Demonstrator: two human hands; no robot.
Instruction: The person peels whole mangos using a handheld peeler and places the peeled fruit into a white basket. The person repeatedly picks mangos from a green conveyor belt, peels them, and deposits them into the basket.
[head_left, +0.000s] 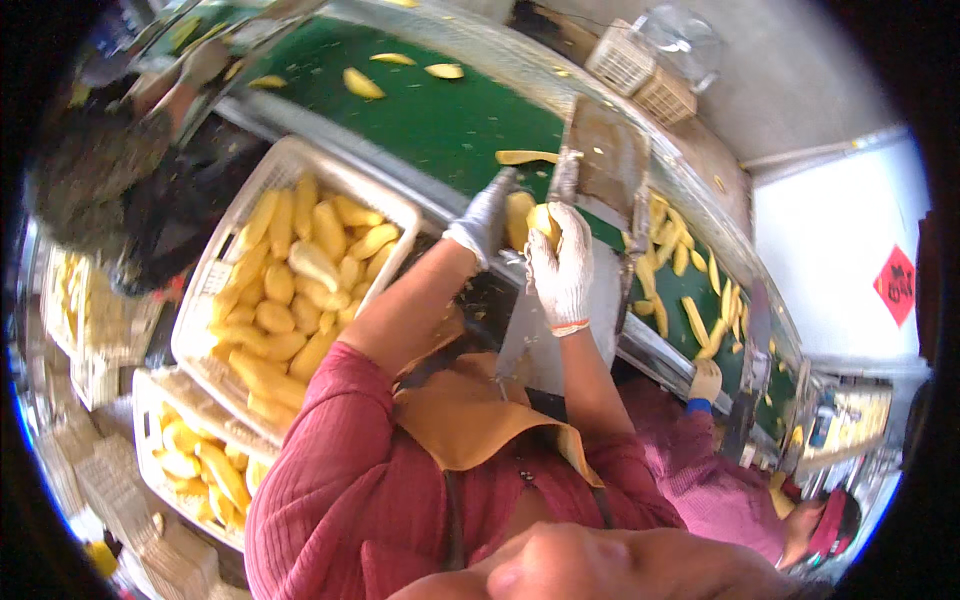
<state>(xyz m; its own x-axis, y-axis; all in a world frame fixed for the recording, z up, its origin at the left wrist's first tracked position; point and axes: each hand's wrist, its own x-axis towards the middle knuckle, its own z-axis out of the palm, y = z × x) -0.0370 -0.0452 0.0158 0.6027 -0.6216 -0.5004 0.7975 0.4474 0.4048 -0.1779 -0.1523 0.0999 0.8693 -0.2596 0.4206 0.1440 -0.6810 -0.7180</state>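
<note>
My left hand (489, 214), in a grey-coated glove, grips a peeled yellow piece of produce (519, 219). Its exact kind cannot be told. Right beside it, my right hand (562, 266), in a white knit glove, holds a second yellow piece (543, 222) between thumb and fingers. The two pieces are close together at the near edge of a green conveyor belt (450, 135). Just beyond my right fingers stands a worn metal plate (606, 154) across the belt. Below my right hand slopes a grey metal sheet (536, 337).
A white plastic crate (300, 154) of peeled yellow produce stands at my left, above another filled crate (142, 450). Cut slices (363, 83) lie on the belt. A co-worker's gloved hand (705, 379) reaches to the belt at right; another person (105, 172) bends over at left.
</note>
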